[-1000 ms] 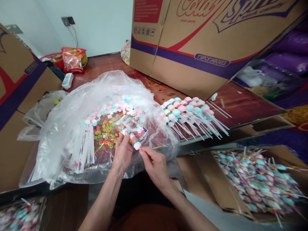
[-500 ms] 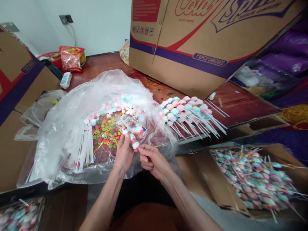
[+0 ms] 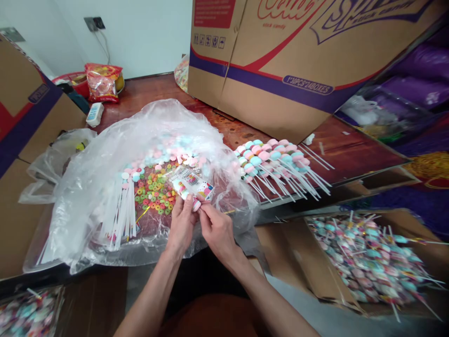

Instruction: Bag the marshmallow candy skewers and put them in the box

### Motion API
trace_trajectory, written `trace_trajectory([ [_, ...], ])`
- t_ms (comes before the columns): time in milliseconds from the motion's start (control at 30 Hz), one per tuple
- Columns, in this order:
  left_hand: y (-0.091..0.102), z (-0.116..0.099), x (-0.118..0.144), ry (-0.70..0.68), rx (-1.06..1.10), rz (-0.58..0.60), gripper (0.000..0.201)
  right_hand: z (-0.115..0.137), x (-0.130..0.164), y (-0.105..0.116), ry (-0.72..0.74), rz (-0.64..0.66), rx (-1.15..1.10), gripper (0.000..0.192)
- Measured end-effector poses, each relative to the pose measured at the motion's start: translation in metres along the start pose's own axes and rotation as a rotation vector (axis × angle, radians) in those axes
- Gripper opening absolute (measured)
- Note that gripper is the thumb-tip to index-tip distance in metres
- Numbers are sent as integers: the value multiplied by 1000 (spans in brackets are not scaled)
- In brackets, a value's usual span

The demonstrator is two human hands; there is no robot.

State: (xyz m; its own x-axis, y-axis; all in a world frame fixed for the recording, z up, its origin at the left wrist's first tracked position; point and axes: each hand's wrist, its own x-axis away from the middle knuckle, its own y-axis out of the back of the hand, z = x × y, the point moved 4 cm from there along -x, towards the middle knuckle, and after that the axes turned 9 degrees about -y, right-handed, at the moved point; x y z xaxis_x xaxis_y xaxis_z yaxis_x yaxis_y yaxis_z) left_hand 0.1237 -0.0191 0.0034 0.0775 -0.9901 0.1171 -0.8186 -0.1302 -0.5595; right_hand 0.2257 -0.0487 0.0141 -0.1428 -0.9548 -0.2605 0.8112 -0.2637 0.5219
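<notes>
My left hand [image 3: 181, 225] is wrapped round a marshmallow stick candy [image 3: 196, 205] in a clear printed wrapper. My right hand [image 3: 218, 229] pinches at the near end of the same candy, fingertips against the left ones. What exactly the right fingers hold there is hidden. Just beyond the hands lie printed clear wrappers [image 3: 200, 186]. Colourful ring candies [image 3: 154, 189] are spread left of them, along with a fan of white sticks [image 3: 121, 213] topped by marshmallows. A large clear plastic bag [image 3: 87, 173] surrounds these things.
Rows of marshmallow sticks [image 3: 277, 161] lie on the red-brown table [image 3: 154, 86] to the right. Below stands an open carton [image 3: 315, 276] of wrapped sticks. A big cardboard box [image 3: 266, 93] rises behind, another box [image 3: 42, 112] at left, near a red candy packet [image 3: 103, 82].
My right hand has moved up and left, closing in on my left hand. The candy's lower end is now mostly covered by fingers. The view has shifted slightly.
</notes>
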Motion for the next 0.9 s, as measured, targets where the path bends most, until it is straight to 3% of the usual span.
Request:
trace_trajectory([
  [133, 3, -2, -3, 37, 78, -7, 26, 4, 4, -2, 51, -16, 53, 26],
  [267, 9, -7, -9, 44, 128, -74, 28, 6, 8, 4, 6, 29, 43, 26],
  [600, 5, -7, -4, 7, 164, -98, 30, 8, 14, 2, 105, -94, 22, 29],
  [900, 2, -6, -1, -21, 175, -78, 31, 6, 13, 1, -80, -3, -279, 29],
])
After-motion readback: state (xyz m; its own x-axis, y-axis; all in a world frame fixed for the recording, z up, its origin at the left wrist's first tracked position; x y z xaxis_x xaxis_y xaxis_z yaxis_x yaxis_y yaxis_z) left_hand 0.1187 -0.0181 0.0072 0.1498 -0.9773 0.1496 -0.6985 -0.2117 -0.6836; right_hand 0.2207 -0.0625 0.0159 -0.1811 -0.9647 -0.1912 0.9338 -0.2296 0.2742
